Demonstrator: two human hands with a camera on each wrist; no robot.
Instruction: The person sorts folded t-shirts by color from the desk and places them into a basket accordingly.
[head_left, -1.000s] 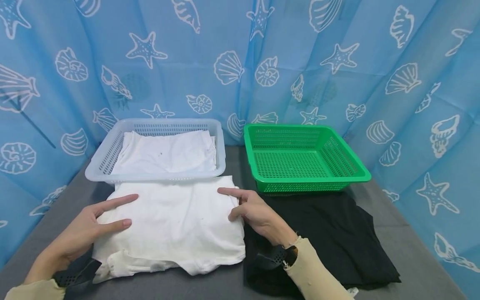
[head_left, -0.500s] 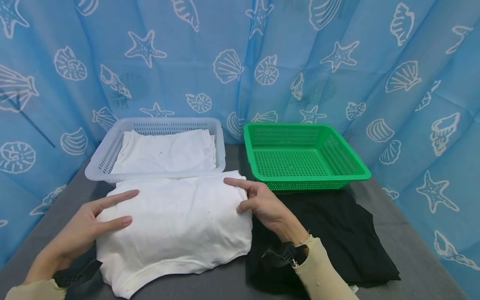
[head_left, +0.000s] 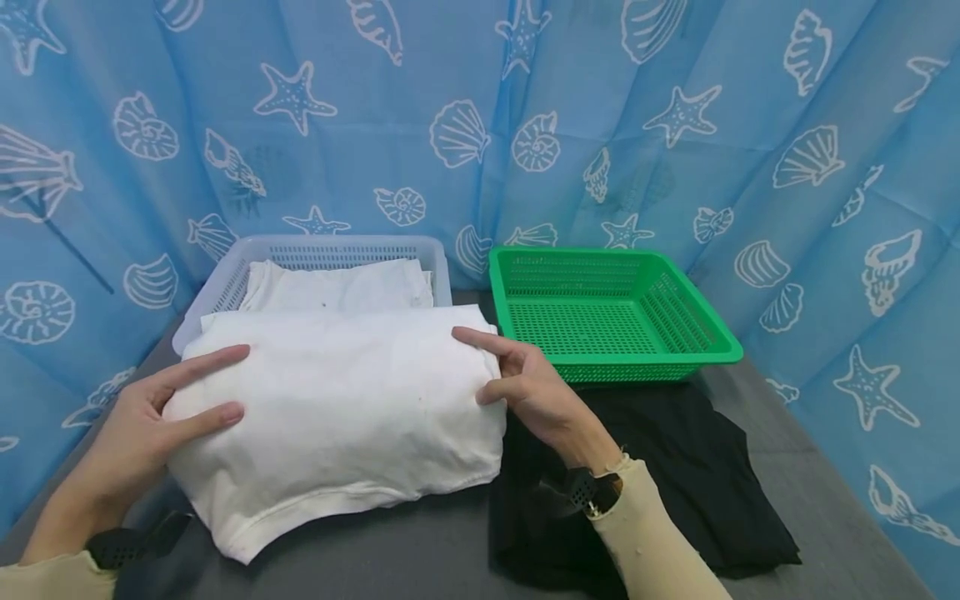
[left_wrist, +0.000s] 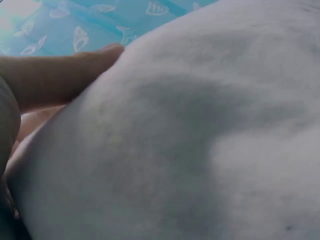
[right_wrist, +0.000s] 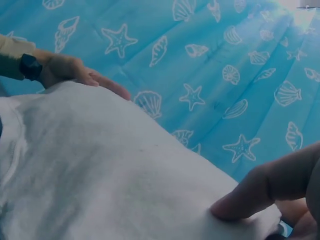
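Observation:
A folded white garment (head_left: 337, 392) is held up off the table between both hands, its lower edge hanging towards me. My left hand (head_left: 161, 408) grips its left side, thumb and index finger lying on top and the other fingers out of sight beneath. At the right side my right hand (head_left: 528, 387) holds it the same way. The garment's far edge overlaps the front rim of the pale blue basket (head_left: 442, 287) in the head view. Inside that basket lies other folded white cloth (head_left: 341, 286). White fabric (left_wrist: 165, 150) fills most of the left wrist view.
To the right of the pale basket stands a green basket (head_left: 622, 360) with nothing in it. A folded black garment (head_left: 690, 483) lies in front of it on the grey table (head_left: 390, 550). Behind everything hangs a blue curtain (head_left: 480, 200) printed with shells and starfish.
Both hands have lifted the white garment from the table and moved it away from me, to the pale basket's front rim. Its near edge has unfurled and hangs lower. The baskets stay put.

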